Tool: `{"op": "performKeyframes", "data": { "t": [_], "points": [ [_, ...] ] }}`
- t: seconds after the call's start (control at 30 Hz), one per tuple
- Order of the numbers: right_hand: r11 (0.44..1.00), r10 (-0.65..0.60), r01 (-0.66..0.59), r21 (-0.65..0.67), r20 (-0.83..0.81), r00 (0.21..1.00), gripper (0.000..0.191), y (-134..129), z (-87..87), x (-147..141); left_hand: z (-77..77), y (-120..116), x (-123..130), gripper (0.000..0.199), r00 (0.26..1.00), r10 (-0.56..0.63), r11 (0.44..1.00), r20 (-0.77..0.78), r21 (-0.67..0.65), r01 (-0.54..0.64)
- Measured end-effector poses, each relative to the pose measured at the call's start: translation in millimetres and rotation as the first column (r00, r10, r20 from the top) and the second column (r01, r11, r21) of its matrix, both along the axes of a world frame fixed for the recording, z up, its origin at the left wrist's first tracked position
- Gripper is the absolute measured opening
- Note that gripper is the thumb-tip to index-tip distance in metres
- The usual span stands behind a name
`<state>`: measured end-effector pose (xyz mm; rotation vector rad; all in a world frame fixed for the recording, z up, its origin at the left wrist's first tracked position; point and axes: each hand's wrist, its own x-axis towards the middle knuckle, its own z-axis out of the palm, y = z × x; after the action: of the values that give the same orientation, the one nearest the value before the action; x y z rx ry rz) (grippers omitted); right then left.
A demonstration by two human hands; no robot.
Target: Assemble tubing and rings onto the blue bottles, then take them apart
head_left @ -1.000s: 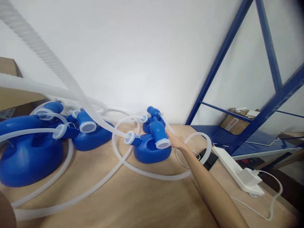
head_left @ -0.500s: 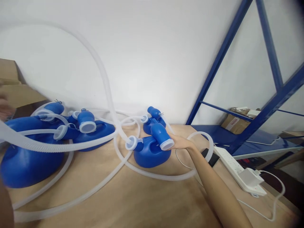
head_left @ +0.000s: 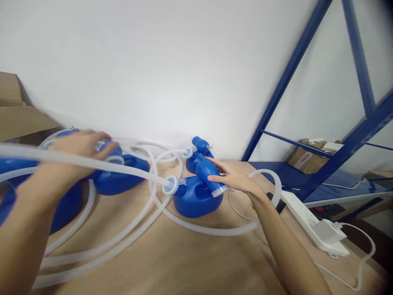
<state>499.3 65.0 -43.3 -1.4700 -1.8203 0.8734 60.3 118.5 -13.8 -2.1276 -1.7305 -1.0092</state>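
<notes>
My right hand (head_left: 230,176) grips the blue bulb-shaped urinal head (head_left: 207,170), thumb on its near side and fingers behind. That head has a clear-white rim and rests against a blue urinal bottle (head_left: 196,203). A translucent ribbed hose (head_left: 135,170) runs from the left into the bottle's white-ringed neck (head_left: 170,185). At the left, my left hand (head_left: 78,151) is over a second blue urinal head (head_left: 109,149), blurred, with thumb and fingers apart. The hose crosses in front of my left wrist. Whether those fingertips touch the second head, I cannot tell.
Further blue bottles (head_left: 125,180) lie at the left among looped hoses, another (head_left: 192,164) behind the right one. A cardboard box (head_left: 27,123) stands far left. A white power strip (head_left: 310,225) with a charger, a dark flat object and a blue metal rack (head_left: 285,78) are at the right.
My left hand has come in from the left edge to the second urinal head. The high arc of hose has dropped. My right thumb has moved onto the front of the right-hand head.
</notes>
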Motion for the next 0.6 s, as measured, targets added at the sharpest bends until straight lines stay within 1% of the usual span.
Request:
{"op": "performKeyframes", "data": {
  "t": [0.03, 0.1, 0.13, 0.17, 0.2, 0.23, 0.3, 0.33, 0.4, 0.47, 0.53, 0.6],
  "points": [
    [1.000, 0.029, -0.029, 0.012, 0.002, 1.000, 0.082, -2, 2.4, 0, -4.3, -2, 21, 0.053, 0.991, -0.034, 0.994, -0.127, -0.106, 0.020],
    [0.998, 0.058, -0.059, 0.035, 0.026, 0.998, 0.076, -7, 7.6, 0, -18.2, -4, 60, 0.055, 0.961, -0.168, 0.968, -0.218, -0.219, 0.119],
    [0.998, 0.055, -0.057, 0.040, 0.051, 0.997, 0.075, -9, 9.9, 0, -27.5, -3, 77, 0.058, 0.946, -0.220, 0.943, -0.237, -0.302, 0.143],
    [0.998, 0.046, -0.050, 0.036, 0.081, 0.996, 0.075, -11, 11.7, 0, -37.8, -1, 91, 0.062, 0.960, -0.178, 0.928, -0.215, -0.362, 0.091],
    [0.999, 0.037, -0.041, 0.028, 0.112, 0.993, 0.076, -12, 12.8, -1, -48.7, 3, 102, 0.064, 0.968, -0.166, 0.908, -0.188, -0.412, 0.076],
    [0.999, 0.033, -0.037, 0.021, 0.137, 0.990, 0.078, -13, 13.0, -2, -59.2, 7, 110, 0.066, 0.972, -0.174, 0.890, -0.158, -0.448, 0.087],
    [0.998, 0.058, -0.061, 0.020, 0.147, 0.987, 0.084, -11, 10.9, -3, -76.3, 17, 117, 0.060, 0.967, -0.245, 0.851, -0.070, -0.493, 0.180],
    [0.996, 0.084, -0.087, 0.022, 0.130, 0.988, 0.087, -8, 8.8, -3, -81.4, 21, 118, 0.054, 0.958, -0.286, 0.834, -0.033, -0.500, 0.232],
    [0.991, 0.131, -0.133, 0.017, 0.080, 0.988, 0.090, -3, 3.8, -3, -82.6, 26, 115, 0.043, 0.940, -0.341, 0.812, 0.015, -0.499, 0.303],
    [0.991, 0.132, -0.132, 0.014, 0.038, 0.991, 0.088, 3, -0.9, -2, -72.9, 23, 109, 0.039, 0.919, -0.392, 0.794, 0.047, -0.488, 0.364],
    [0.994, 0.103, -0.104, 0.025, 0.018, 0.994, 0.084, 6, -4.2, 0, -57.0, 14, 101, 0.043, 0.869, -0.482, 0.749, 0.109, -0.463, 0.473],
    [0.995, 0.089, -0.089, 0.041, 0.002, 0.996, 0.081, 8, -6.0, 1, -40.5, 2, 89, 0.062, 0.814, -0.554, 0.708, 0.174, -0.415, 0.570]
  ]
}}
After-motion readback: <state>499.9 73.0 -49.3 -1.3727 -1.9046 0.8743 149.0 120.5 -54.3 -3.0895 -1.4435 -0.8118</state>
